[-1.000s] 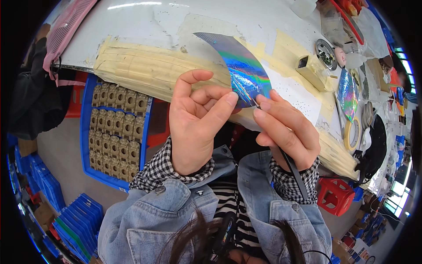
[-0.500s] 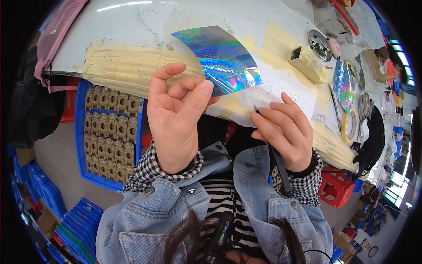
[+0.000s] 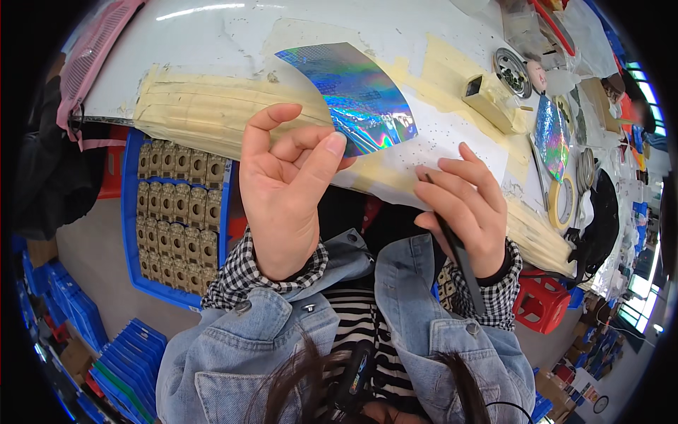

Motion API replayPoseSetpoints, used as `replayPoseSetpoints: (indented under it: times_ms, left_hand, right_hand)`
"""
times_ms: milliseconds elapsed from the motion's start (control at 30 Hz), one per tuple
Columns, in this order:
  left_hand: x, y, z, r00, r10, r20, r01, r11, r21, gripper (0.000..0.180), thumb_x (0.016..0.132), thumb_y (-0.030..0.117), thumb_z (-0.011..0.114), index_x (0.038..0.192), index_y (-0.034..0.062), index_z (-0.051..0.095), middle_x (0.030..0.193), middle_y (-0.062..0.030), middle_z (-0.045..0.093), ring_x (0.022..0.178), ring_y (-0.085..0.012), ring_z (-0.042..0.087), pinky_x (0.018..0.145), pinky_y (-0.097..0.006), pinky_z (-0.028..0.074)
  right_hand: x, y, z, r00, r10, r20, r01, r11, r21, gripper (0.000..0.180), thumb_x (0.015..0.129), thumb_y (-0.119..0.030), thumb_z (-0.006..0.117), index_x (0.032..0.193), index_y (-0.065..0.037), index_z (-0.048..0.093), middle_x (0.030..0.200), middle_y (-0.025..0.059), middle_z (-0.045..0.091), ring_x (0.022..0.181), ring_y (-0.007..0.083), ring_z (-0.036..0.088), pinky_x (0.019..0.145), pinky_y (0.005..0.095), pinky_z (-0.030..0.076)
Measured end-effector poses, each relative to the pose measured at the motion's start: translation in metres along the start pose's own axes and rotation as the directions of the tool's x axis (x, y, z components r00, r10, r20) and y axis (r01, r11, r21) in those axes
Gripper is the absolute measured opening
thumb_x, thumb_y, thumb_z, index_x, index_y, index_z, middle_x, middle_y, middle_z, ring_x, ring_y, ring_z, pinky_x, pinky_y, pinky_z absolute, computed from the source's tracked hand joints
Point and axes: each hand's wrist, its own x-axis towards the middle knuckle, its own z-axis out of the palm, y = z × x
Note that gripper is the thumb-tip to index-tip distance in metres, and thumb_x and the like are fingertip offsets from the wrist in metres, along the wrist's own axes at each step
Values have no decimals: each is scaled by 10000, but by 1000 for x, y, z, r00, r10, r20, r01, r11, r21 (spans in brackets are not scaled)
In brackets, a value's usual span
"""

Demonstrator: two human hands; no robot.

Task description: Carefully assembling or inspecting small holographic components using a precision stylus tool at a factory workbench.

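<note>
My left hand (image 3: 286, 191) pinches the lower left corner of a shiny holographic sheet (image 3: 364, 95) between thumb and forefinger, its other fingers loosely curled. The sheet is curved, blue and silver with rainbow glints, and is held up above the table edge. In my right hand (image 3: 466, 205) are slim black tweezers (image 3: 462, 265), their broad end pointing back toward my wrist. The fingertips partly hide the tweezers' points, which are apart from the sheet. Below the hands, a white paper (image 3: 452, 131) dotted with tiny dark specks lies on the table.
Left of me, a blue tray (image 3: 131, 233) holds rows of brownish parts. At the right are a yellowish box (image 3: 491, 102), a round metal dish (image 3: 513, 71), another holographic sheet (image 3: 551, 134) and a tape roll (image 3: 563, 201). A red stool (image 3: 540, 300) stands below the table.
My right hand has turned and drawn slightly right, carrying the tweezers' points away from the sheet. The sheet has tilted a little in my left hand, shifting its reflections.
</note>
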Motion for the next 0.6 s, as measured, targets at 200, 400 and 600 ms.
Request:
replayPoseSetpoints:
  times_ms: [200,400,600]
  left_hand:
    - [-1,3,5,999,-10,-33,10,1000,-9,464,863,-45,622,1247,-2,364,954,-129,654,868,-153,643,809,-299,543]
    - [-4,2,5,1000,-13,7,13,1000,-28,460,855,-75,609,1237,8,366,945,-123,656,861,-142,645,782,-267,540]
    - [-5,-1,4,997,15,69,-11,998,-61,474,850,-101,598,1237,6,346,955,-134,657,889,-152,646,788,-255,533]
  right_hand:
    - [11,-9,-1,975,-10,-222,28,997,77,350,778,-336,700,1006,-71,706,917,75,679,878,252,631,884,447,530]
    - [34,-17,9,978,-69,-198,115,966,230,336,770,-264,721,1031,-54,704,979,114,642,909,277,658,861,443,542]
    - [35,-13,17,975,-112,-193,154,963,223,359,745,-193,745,1051,-15,688,980,135,629,884,287,668,836,431,557]
